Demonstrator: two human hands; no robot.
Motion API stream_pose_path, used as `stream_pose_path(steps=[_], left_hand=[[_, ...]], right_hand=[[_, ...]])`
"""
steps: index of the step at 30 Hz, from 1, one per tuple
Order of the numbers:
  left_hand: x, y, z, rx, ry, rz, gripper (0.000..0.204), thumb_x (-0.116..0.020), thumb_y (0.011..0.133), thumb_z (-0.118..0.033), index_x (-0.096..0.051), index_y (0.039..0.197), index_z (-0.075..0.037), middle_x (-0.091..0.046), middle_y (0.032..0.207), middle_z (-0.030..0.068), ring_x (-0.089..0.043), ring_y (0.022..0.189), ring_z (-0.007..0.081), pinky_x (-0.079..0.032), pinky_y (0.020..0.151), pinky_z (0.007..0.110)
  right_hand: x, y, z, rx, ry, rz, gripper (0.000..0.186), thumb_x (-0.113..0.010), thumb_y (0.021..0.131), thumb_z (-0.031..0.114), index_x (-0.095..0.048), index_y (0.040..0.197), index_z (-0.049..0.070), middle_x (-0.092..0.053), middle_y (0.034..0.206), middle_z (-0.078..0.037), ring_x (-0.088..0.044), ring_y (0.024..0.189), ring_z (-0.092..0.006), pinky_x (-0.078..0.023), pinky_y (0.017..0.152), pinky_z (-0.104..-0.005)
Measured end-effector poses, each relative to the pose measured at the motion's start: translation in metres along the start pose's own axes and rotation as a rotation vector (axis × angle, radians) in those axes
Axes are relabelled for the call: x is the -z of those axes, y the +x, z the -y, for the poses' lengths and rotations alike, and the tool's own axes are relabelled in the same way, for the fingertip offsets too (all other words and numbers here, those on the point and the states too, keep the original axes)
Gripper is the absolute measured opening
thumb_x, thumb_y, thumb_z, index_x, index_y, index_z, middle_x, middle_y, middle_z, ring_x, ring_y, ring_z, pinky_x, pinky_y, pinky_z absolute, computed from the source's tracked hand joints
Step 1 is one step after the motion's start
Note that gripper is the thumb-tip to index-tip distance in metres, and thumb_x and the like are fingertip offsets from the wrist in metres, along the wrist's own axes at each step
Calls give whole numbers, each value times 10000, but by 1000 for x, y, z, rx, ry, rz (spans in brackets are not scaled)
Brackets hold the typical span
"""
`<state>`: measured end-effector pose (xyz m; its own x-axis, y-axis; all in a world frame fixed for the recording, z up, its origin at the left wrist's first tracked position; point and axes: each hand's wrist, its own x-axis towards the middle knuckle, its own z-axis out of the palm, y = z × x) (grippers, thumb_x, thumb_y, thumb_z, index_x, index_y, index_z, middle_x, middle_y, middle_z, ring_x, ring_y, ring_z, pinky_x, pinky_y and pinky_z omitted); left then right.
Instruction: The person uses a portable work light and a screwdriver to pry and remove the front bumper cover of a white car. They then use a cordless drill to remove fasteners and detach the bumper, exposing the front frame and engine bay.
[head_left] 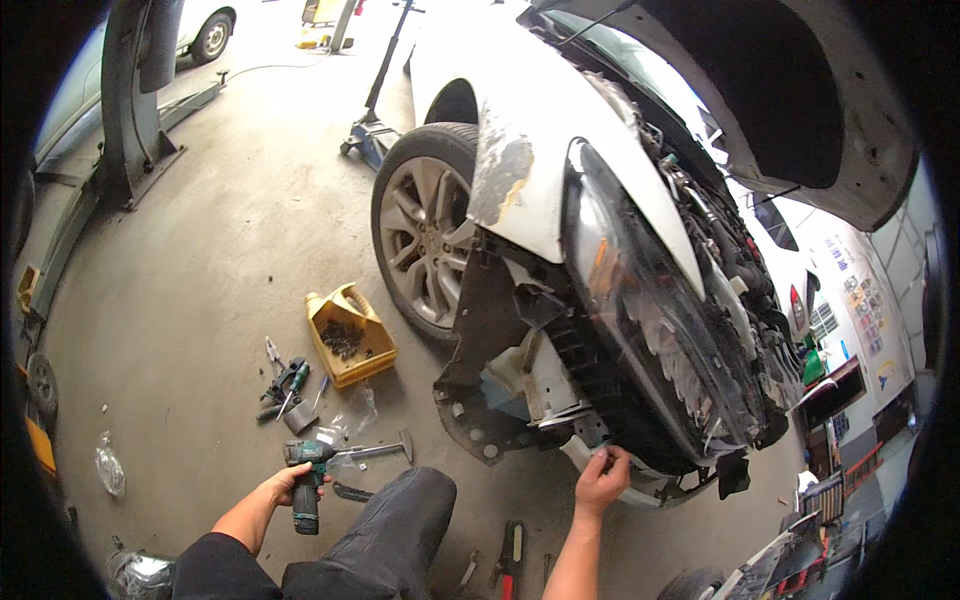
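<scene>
My left hand [287, 485] is wrapped round the grip of a green and black cordless drill [306, 507], held low beside my bent knee. My right hand [603, 480] is raised to the car's front corner, just below the headlight [620, 300]. Its fingers are pinched together against the lower edge there, and whatever they hold is too small to make out. The white car [530, 120] has its bumper off at this corner, leaving brackets and a dark liner [480, 410] exposed. Paint is scraped on the fender beside the front wheel [425, 225].
A cut-open yellow jug [362, 362] with small dark fasteners stands by the wheel. Left of my knee lie several hand tools [290, 390] and a hammer [375, 450]. A red and black tool [511, 560] lies between my legs. Behind are a blue floor jack [372, 140] and a lift post [130, 110].
</scene>
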<state>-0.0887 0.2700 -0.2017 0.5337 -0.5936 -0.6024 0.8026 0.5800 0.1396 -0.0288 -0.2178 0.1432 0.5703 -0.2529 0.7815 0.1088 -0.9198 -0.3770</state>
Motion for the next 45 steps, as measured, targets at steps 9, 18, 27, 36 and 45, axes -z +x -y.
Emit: stream_pose_path(steps=[9, 18, 27, 36, 45], left_hand=[[66, 31, 57, -44, -94, -192, 340, -587, 915, -428, -566, 1121, -158, -701, 963, 85, -655, 682, 251, -549, 653, 419], [91, 40, 88, -132, -68, -308, 431, -589, 911, -472, -610, 1013, -54, -673, 879, 95, -636, 661, 208, -551, 607, 356], [77, 21, 75, 143, 1368, -906, 780, -579, 742, -670, -675, 959, 73, -684, 949, 231, -691, 856, 336, -540, 745, 409], [-192, 40, -54, -856, 1622, -516, 345, -584, 881, -357, -653, 932, -23, -663, 903, 212, -642, 852, 387, -500, 738, 462], [-556, 13, -178, -2185, 1141, -355, 262, -506, 889, -57, -562, 1127, 38, -554, 1197, 218, -505, 1144, 383, -376, 1008, 420]], right_hand=[[11, -4, -11, 10, -81, 24, 208, -547, 898, 149, -552, 850, -53, -574, 790, -182, -539, 727, -342, -434, 672, -423], [3, -25, -29, 2, -183, 33, 251, -523, 939, 190, -571, 851, -41, -582, 728, -177, -516, 630, -326, -430, 603, -396], [2, -26, -31, 20, -232, 46, 253, -494, 934, 197, -569, 812, -12, -585, 784, -208, -549, 731, -407, -422, 666, -457], [-9, -5, -13, 172, -255, -1, 255, -474, 905, 191, -533, 734, 12, -540, 710, -172, -515, 685, -393, -383, 654, -472], [-5, -10, -10, 178, -269, -5, 282, -455, 914, 178, -494, 695, 4, -494, 678, -175, -475, 649, -397, -349, 620, -465]])
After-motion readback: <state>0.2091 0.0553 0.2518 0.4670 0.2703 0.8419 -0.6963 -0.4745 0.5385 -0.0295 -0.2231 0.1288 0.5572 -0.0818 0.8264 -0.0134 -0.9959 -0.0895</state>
